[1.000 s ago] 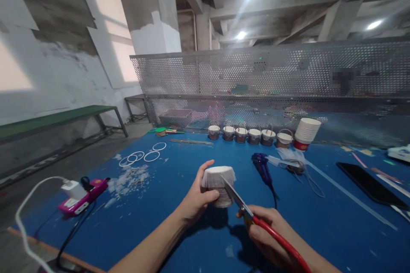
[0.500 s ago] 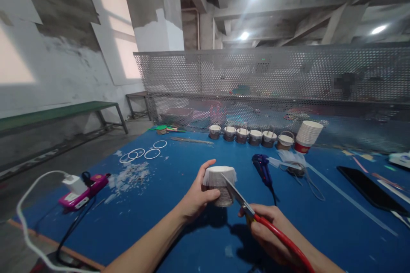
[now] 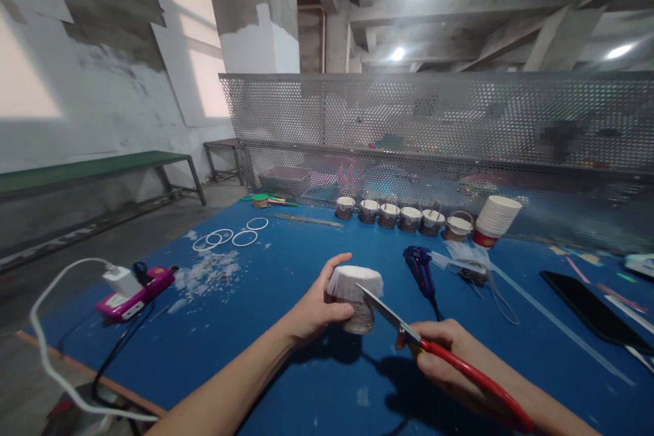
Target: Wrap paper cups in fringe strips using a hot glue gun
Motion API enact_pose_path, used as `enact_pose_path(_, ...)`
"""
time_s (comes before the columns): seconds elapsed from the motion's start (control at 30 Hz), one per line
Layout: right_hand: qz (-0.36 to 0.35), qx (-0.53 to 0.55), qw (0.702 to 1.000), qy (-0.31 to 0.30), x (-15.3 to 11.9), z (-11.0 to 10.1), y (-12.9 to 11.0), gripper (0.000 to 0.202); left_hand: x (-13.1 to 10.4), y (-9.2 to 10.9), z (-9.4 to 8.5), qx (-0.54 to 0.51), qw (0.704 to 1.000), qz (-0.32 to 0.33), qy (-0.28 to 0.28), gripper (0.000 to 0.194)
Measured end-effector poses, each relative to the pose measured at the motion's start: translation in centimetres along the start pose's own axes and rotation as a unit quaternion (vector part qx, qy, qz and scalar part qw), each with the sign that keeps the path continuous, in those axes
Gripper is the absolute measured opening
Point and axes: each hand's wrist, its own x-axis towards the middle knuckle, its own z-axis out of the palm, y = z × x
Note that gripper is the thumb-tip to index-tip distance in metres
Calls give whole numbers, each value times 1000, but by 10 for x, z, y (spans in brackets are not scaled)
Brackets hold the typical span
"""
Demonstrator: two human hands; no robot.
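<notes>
A small cup [image 3: 359, 317], its lower part wrapped in brownish cord and its upper part in thin white mesh, is gripped from the left by my left hand [image 3: 319, 303]. My thumb lies across the cord and the white base faces up. My right hand [image 3: 449, 354] is closed round red-handled scissors [image 3: 470, 376]. The scissor blades point up and left, with their tips at the front of the mesh edge. Whether the tips touch the mesh I cannot tell.
Several wrapped cups [image 3: 410, 219] line the back beside a stack of paper cups [image 3: 496, 218]. A blue glue gun [image 3: 422, 269] and a black phone [image 3: 595, 306] lie right. White rings [image 3: 245, 238], scraps [image 3: 214, 276] and a pink power strip [image 3: 135, 296] are left.
The view has shifted slightly. My right hand and the scissors have moved a little to the right, and the cup has shifted slightly right in my left hand's grip.
</notes>
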Motion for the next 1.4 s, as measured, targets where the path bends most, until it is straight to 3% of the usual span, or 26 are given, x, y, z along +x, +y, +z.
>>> enact_pose_path(0.23,21,-88,994,-54,-4,-24,-15,46,-1,5,3,13,999,-22,-26,92)
enact_pose_path(0.4,18,-106,991,-78,-5,-29,-21,49,-1,5,1,25,998,-43,-40,96)
enact_pose_path(0.6,26,-77,993,-89,-1,-29,-23,53,-1,6,1,25,997,-49,-51,97)
enact_pose_path(0.93,96,99,983,-120,-2,-31,-3,59,-1,7,0,33,995,-65,-62,99)
enact_pose_path(1.4,93,34,984,-148,-6,-39,-26,53,3,7,-5,68,989,-78,-109,96)
